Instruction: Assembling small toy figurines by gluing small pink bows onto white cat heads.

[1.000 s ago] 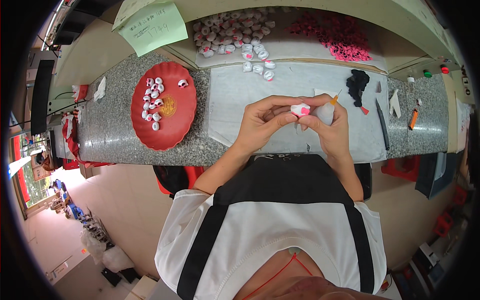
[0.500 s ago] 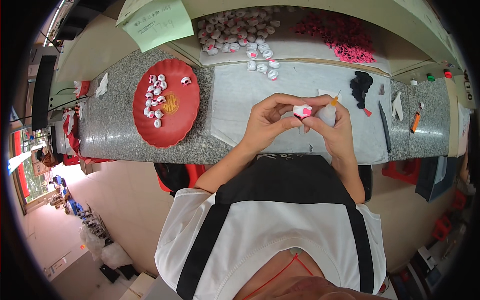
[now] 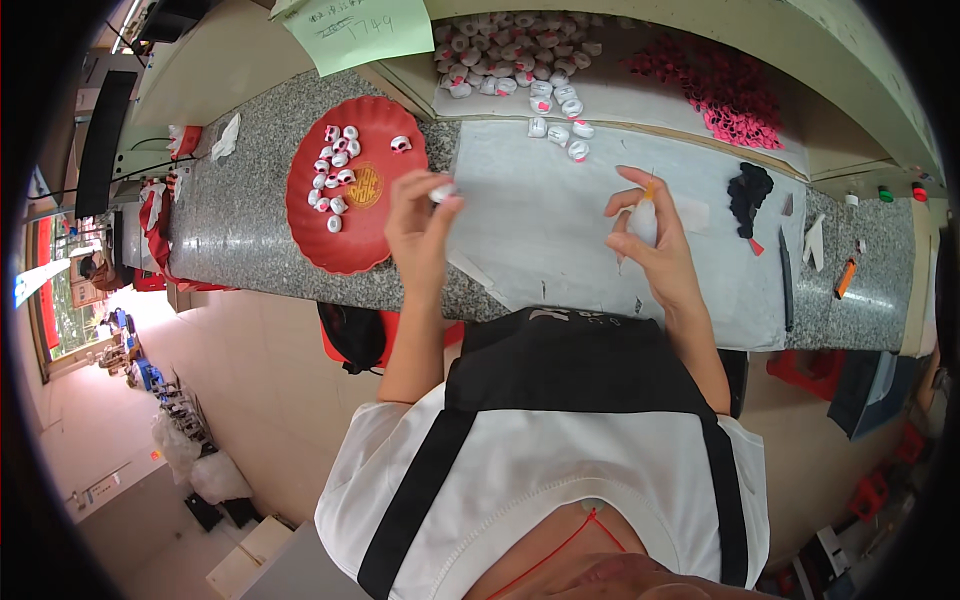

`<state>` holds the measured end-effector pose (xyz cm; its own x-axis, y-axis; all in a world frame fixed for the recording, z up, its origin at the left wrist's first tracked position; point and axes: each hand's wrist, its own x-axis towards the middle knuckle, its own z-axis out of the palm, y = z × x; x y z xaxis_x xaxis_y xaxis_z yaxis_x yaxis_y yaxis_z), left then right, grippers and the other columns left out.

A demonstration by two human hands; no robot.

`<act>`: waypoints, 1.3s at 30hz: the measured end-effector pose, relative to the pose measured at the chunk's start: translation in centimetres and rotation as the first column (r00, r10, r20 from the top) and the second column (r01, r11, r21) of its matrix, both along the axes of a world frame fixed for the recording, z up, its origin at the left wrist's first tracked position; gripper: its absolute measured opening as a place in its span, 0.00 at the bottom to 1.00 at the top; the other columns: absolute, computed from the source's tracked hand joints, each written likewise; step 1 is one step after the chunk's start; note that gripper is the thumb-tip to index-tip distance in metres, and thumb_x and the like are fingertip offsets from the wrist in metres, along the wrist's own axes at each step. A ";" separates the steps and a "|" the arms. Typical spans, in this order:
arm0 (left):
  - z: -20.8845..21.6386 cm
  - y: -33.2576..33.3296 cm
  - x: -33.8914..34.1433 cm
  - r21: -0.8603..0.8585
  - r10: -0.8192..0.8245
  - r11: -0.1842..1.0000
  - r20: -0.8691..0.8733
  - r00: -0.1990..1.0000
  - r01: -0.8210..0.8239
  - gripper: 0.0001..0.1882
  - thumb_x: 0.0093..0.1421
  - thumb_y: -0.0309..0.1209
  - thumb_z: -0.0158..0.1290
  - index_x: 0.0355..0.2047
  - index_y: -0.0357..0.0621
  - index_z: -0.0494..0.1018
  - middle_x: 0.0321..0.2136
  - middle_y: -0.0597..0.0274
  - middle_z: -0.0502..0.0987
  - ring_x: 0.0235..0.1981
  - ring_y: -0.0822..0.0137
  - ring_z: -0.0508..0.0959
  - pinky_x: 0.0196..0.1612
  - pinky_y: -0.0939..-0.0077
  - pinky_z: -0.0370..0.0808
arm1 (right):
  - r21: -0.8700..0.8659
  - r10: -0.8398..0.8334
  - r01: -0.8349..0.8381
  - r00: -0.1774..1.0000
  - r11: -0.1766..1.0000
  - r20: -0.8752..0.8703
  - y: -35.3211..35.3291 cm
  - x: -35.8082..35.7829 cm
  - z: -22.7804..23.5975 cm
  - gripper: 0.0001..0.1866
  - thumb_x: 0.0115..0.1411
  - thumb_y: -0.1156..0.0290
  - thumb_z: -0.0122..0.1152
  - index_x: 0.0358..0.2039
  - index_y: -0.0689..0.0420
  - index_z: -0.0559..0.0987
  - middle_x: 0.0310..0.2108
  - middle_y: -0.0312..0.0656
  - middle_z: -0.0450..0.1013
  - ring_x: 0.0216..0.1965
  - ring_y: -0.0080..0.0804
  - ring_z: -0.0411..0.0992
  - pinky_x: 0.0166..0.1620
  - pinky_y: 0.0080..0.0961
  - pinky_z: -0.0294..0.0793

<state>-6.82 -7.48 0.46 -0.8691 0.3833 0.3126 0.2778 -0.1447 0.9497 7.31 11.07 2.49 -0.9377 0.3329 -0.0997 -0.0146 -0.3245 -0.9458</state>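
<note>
My left hand (image 3: 420, 222) pinches a small white piece (image 3: 443, 193) between thumb and fingers, at the right rim of a red scalloped plate (image 3: 305, 245). Several small white-and-pink pieces (image 3: 325, 181) lie on that plate, mostly in its left half. Over the white sheet, my right hand (image 3: 655, 235) holds a small squeeze bottle (image 3: 642, 224) with an orange tip and a thin needle pointing up. Its fingers are loosely curled around the bottle. Beyond my hands, a few white pieces (image 3: 557, 134) stand at the sheet's far edge.
White pieces (image 3: 500, 50) and small pink parts (image 3: 735, 100) are heaped on the shelf behind. A black cloth (image 3: 748, 195), a dark pen-like tool (image 3: 785, 280) and an orange cutter (image 3: 846, 279) lie at the right. A green paper note (image 3: 365, 35) hangs from the shelf edge.
My hands have come apart. The left has carried the white piece leftward to the plate's edge, while the right stays over the sheet with the bottle. The view has shifted slightly.
</note>
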 end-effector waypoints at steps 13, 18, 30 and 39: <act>-3.5 11.4 -0.1 -0.725 -0.446 0.674 -0.552 0.704 -0.142 0.11 0.42 0.21 0.51 0.29 0.43 0.69 0.28 0.58 0.69 0.28 0.59 0.70 0.29 0.72 0.68 | 0.056 -0.284 0.284 0.959 0.957 0.005 3.1 5.1 -0.5 0.16 0.46 0.77 0.45 0.39 0.63 0.62 0.34 0.42 0.61 0.33 0.28 0.63 0.31 0.23 0.67; -1.7 10.1 0.8 -0.424 -0.473 0.758 0.167 0.865 0.496 0.10 0.45 0.19 0.50 0.30 0.41 0.67 0.30 0.66 0.68 0.26 0.77 0.69 0.27 0.86 0.66 | 0.142 -0.362 0.371 0.928 0.918 -0.090 3.2 5.4 1.0 0.15 0.47 0.76 0.48 0.37 0.63 0.63 0.35 0.42 0.60 0.33 0.27 0.64 0.28 0.21 0.67; 2.5 8.5 5.4 0.416 -0.626 0.775 0.408 0.665 0.475 0.18 0.46 0.20 0.50 0.39 0.36 0.63 0.34 0.55 0.68 0.35 0.67 0.71 0.37 0.74 0.71 | 0.202 -0.506 0.699 0.657 0.686 -0.559 0.7 4.7 4.5 0.15 0.41 0.74 0.57 0.29 0.60 0.64 0.28 0.40 0.60 0.28 0.26 0.61 0.35 0.19 0.62; 2.8 8.3 5.8 0.406 -0.600 0.790 0.355 0.717 0.459 0.19 0.45 0.20 0.51 0.39 0.34 0.63 0.34 0.53 0.68 0.35 0.68 0.71 0.38 0.74 0.70 | 0.492 -0.224 0.640 0.715 0.590 -0.662 -0.2 4.7 4.4 0.23 0.32 0.78 0.67 0.30 0.59 0.65 0.28 0.43 0.62 0.22 0.26 0.65 0.24 0.16 0.66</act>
<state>-1.00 0.82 3.28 -0.6109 0.7840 0.1101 -0.3655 -0.4026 0.8393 11.97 10.88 6.91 -0.4851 0.4838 0.7284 -0.4839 0.5452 -0.6845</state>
